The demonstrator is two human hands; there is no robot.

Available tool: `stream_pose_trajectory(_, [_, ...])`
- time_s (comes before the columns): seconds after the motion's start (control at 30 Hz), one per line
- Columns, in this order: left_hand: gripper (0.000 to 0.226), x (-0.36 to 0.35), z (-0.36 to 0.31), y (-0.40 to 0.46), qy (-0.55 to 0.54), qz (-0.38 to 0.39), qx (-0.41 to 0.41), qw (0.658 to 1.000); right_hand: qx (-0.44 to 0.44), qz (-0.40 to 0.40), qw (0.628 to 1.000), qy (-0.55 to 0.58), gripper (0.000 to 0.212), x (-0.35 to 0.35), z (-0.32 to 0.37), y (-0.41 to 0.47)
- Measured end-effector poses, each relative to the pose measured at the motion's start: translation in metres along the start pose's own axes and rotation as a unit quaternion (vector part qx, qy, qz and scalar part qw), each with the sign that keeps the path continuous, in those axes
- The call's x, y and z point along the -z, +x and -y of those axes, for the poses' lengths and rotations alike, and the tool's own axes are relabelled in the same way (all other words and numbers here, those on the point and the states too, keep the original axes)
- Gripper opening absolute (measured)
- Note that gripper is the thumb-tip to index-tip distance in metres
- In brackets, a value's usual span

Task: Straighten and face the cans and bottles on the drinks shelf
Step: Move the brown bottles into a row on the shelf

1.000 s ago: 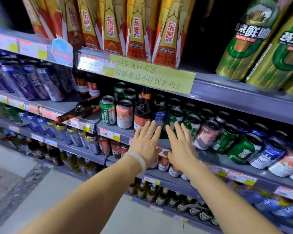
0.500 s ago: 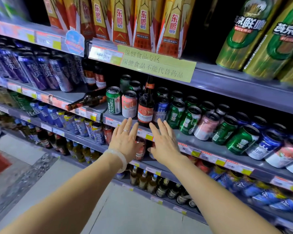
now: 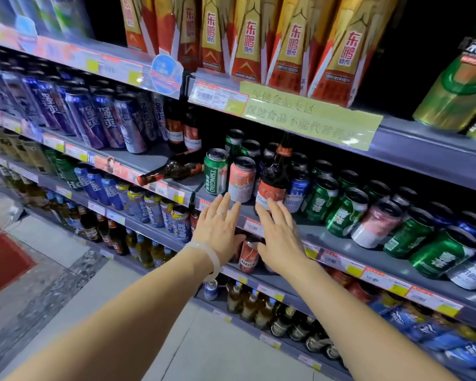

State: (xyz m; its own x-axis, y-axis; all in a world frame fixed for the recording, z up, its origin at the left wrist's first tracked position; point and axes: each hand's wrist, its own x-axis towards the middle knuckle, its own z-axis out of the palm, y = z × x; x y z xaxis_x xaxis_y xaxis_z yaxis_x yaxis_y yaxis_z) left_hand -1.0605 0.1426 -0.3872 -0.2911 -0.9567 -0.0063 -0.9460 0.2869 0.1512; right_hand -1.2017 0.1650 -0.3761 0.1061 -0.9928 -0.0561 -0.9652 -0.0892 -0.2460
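Both hands (image 3: pixel 282 237) nearer the cans (image 3: pixel 241 179)

Both your bare arms reach forward side by side, palms down. Your left hand (image 3: pixel 217 229), ring on one finger and a pale bangle at the wrist, spreads straight fingers; your right hand (image 3: pixel 282 237) lies just beside it, fingers likewise extended.

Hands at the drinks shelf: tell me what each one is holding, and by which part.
Nothing is held. The left hand and right hand are both open, reaching toward the cans.
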Motion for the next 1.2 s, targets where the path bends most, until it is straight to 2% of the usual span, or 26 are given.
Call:
stream_pose_trajectory(0.3, [0.074,0.017,0.139,0.041,0.067,0.012,0.029,0.997,0.004,0.002,0.999,0.049,0.075,-0.032,0.104,0.084])
stream_pose_trajectory(0.5, [0.078,0.017,0.211,0.075,0.035,0.026,0.029,0.999,-0.019,0.000,0.998,0.064,0.074,-0.059,0.151,0.137])
stream_pose_trajectory(0.73, [0.080,0.006,0.237,0.110,-0.032,0.048,-0.006,0.998,-0.047,-0.032,0.995,0.080,0.076,-0.075,0.167,0.182])
stream_pose_trajectory(1.0, [0.050,-0.002,0.238,0.126,-0.072,-0.006,0.001,0.997,-0.029,-0.064,0.996,0.052,0.082,-0.081,0.166,0.213])
stream_pose_trajectory(1.2, [0.050,0.010,0.238,0.120,-0.098,-0.009,-0.013,0.995,-0.030,-0.042,0.998,-0.022,0.090,-0.069,0.168,0.226])
